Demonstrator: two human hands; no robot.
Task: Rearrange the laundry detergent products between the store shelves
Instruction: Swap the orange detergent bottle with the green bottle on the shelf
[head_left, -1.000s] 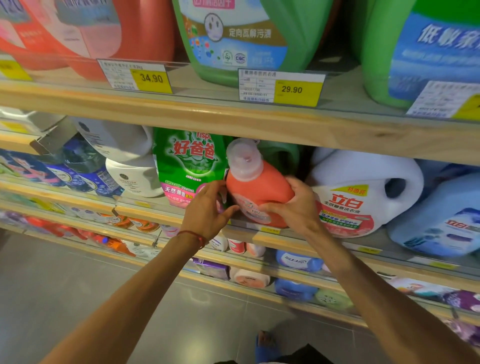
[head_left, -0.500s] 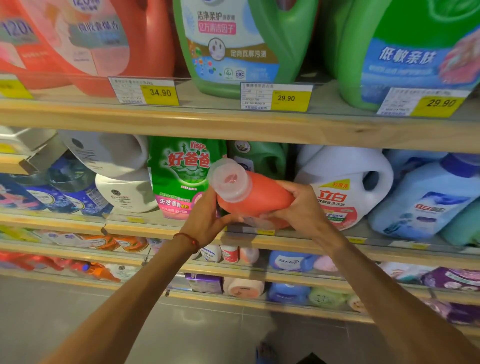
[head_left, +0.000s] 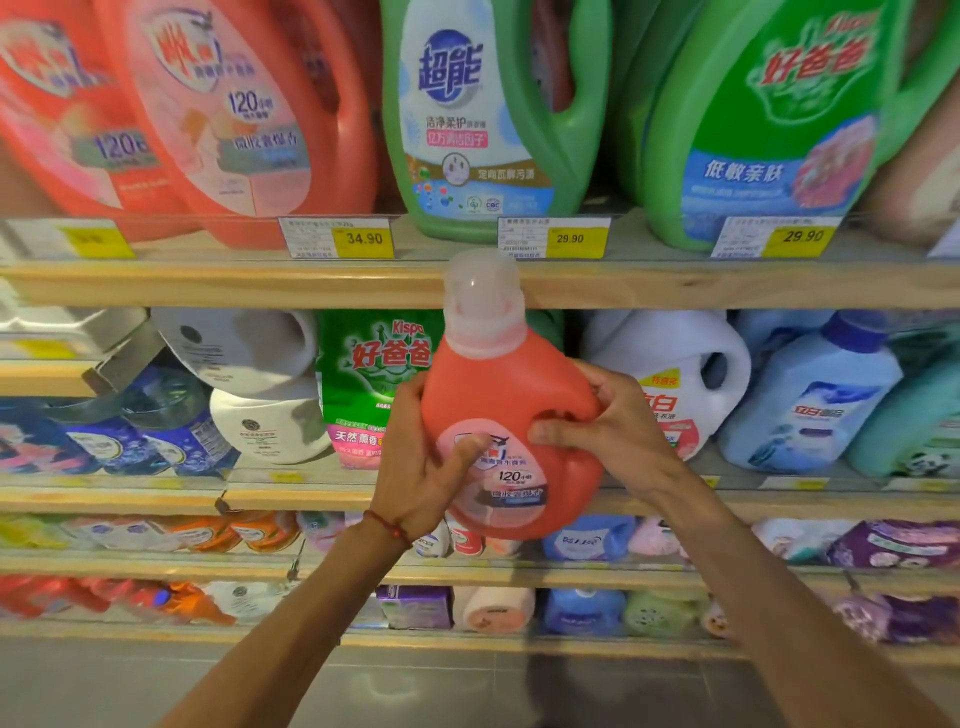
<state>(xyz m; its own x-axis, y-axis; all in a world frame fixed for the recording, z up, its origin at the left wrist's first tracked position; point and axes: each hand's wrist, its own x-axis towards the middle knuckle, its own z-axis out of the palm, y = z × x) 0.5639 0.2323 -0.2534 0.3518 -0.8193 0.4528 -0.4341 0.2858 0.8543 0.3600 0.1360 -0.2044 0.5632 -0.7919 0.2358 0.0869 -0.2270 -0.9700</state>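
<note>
Holding the small red detergent bottle (head_left: 511, 415) upright in front of the shelves, I have my left hand (head_left: 421, 467) wrapped on its lower left side, thumb across the label, and my right hand (head_left: 613, 431) closed on the handle side. Its translucent cap (head_left: 480, 291) overlaps the wooden edge of the upper shelf (head_left: 208, 283). At 12 o'clock of the bottle stands a green jug (head_left: 488, 119), tagged 29.90. At 10 o'clock stand 2 large red jugs (head_left: 234, 114), tagged 34.90. At 9 o'clock, a green refill pouch (head_left: 374, 379) stands on the middle shelf (head_left: 130, 493). At 3 o'clock, a white jug (head_left: 675, 374), then a pale blue bottle (head_left: 810, 400). Contents cannot be seen through any opaque body.
</note>
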